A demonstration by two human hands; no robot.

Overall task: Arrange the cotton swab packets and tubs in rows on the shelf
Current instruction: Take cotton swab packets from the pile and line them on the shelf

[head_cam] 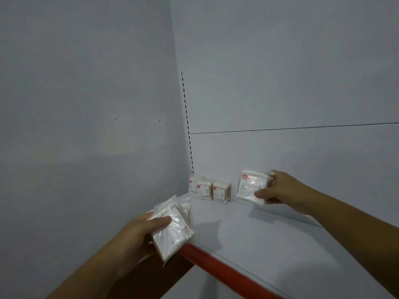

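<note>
The job was barely begun. At the back left corner of the shelf, a short row of standing packets leaned upright against the back panel. I could make out three fronts there, two overlapping nearest the corner and one just to their right, though each might have had more packets tucked behind it.

The right hand gripped another packet, thumb across its front and fingers curled behind. It held the packet upright at the back edge, near the row's right end but apart from it, with a gap between. It looked like the next one for the row, and I could not tell whether it already rested on the shelf. Its thickness hinted at a second packet behind; I couldn't be sure.

The left hand clutched a bundle of packets at the front left corner, over the end of the red front edge, thumb pressed on the top one. I counted at least two in that bundle, likely more.

So that made three fronts placed, one in hand at the back, and a bundle waiting. I saw no tubs anywhere. Most of the shelf to the right was yet to be filled, so by my reckoning most of the work lay ahead.
</note>
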